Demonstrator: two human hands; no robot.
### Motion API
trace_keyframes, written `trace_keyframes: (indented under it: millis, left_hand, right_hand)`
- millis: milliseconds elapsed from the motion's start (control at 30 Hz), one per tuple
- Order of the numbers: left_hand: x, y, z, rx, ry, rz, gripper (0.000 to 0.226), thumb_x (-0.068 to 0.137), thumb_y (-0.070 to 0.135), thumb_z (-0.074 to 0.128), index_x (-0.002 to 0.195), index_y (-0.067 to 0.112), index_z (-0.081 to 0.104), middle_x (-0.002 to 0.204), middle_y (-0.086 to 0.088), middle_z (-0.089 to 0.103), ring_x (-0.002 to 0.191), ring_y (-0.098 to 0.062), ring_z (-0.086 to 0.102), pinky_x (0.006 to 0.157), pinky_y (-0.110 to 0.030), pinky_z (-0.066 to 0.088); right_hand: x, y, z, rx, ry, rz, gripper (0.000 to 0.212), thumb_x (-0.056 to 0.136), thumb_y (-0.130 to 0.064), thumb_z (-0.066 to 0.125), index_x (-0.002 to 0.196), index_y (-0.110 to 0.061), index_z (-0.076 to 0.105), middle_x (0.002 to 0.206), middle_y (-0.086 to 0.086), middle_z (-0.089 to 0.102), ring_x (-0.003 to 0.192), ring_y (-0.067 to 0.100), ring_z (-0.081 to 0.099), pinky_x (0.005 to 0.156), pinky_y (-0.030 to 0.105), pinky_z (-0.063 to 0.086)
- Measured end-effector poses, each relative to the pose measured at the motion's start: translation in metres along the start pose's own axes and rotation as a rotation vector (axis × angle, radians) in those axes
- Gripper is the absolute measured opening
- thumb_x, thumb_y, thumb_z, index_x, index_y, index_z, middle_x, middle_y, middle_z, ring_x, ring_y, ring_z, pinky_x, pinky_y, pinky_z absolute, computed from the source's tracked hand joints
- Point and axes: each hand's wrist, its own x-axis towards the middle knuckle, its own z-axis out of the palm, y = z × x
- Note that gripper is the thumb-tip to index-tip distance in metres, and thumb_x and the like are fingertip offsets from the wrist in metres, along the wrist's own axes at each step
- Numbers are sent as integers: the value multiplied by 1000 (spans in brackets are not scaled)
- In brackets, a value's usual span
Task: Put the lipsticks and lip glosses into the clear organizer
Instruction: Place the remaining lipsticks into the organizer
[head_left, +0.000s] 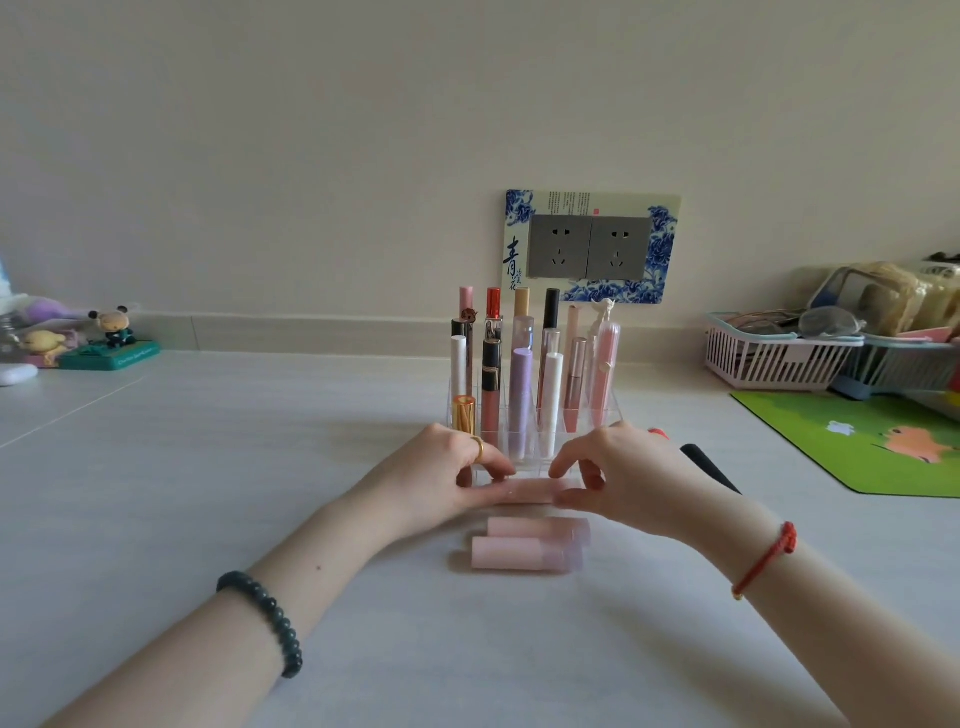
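Note:
The clear organizer (613, 410) stands mid-table, holding several upright lipsticks and glosses. Among them are a gold tube (463, 413), a lilac tube (520, 400) and a white tube (550, 402). In front of it lies a pale pink tube (527, 491) on its side. My left hand (447, 473) pinches its left end and my right hand (623, 473) pinches its right end. Two more pink tubes lie flat nearer to me, one (537, 527) behind the other (524, 553).
A black item (709, 467) and a red item (657, 432) lie right of my right hand. A green mat (857, 441) and pink basket (769, 358) sit at the right. Figurines (111, 338) stand at the far left. A wall socket (589, 247) is behind the organizer.

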Motion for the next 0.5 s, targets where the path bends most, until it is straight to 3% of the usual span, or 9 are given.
trace_keyframes:
  millis: [100, 333, 500]
  left_hand:
    - [0, 0, 2, 34, -11, 36, 25, 80, 36, 65, 96, 18, 71, 90, 6, 70, 72, -19, 62, 69, -24, 48]
    - [1, 2, 5, 93, -90, 52, 28, 82, 30, 64, 107, 17, 67, 101, 4, 65, 77, -15, 57, 68, -15, 41]
    - [0, 2, 3, 14, -10, 102, 25, 79, 28, 68, 101, 18, 70, 92, 5, 66, 69, -15, 55, 61, -10, 37]
  right_hand:
    - [-1, 0, 0, 0, 3, -14, 29, 80, -53, 54, 103, -35, 58, 69, -13, 50, 66, 8, 50, 59, 30, 46]
    - [-4, 1, -1, -18, -9, -60, 24, 81, -51, 54, 97, -36, 59, 72, -14, 44, 74, 12, 50, 64, 36, 49]
    - [-7, 8, -6, 236, 106, -105, 14, 75, -35, 65, 87, -29, 65, 77, -18, 49, 66, 6, 51, 62, 32, 51]
